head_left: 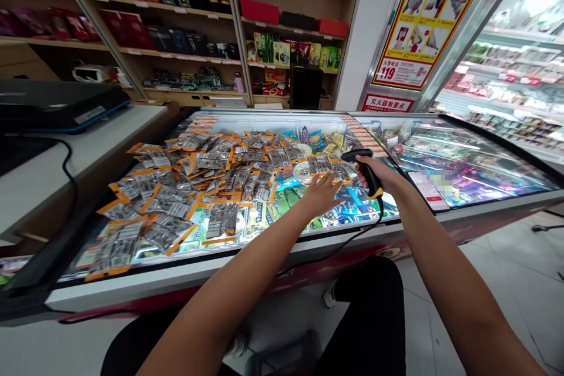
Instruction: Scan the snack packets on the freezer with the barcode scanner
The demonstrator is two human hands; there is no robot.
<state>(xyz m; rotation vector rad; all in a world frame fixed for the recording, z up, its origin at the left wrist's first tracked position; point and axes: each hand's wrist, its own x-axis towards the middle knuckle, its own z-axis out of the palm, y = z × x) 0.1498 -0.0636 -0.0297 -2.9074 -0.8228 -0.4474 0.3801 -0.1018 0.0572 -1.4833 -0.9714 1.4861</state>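
My right hand (384, 173) is wrapped round the grip of a black and yellow barcode scanner (371, 177), its head pointing left over the freezer's glass top. A cable runs from its base down to the left. My left hand (321, 195) is open, fingers spread, at the near edge of a few small packets (324, 164) with orange edges and printed labels; I cannot tell whether it touches them. Further left, many similar packets (215, 158) lie in a loose, overlapping heap. A pair of packets (222, 218) lies apart from the heap near the front edge.
The packets rest on a chest freezer (282, 245) with colourful goods under its glass. A counter (136, 129) with a flat black device (57, 103) stands left. Stocked shelves (185, 59) line the back. A second glass-topped section (467, 153) continues right.
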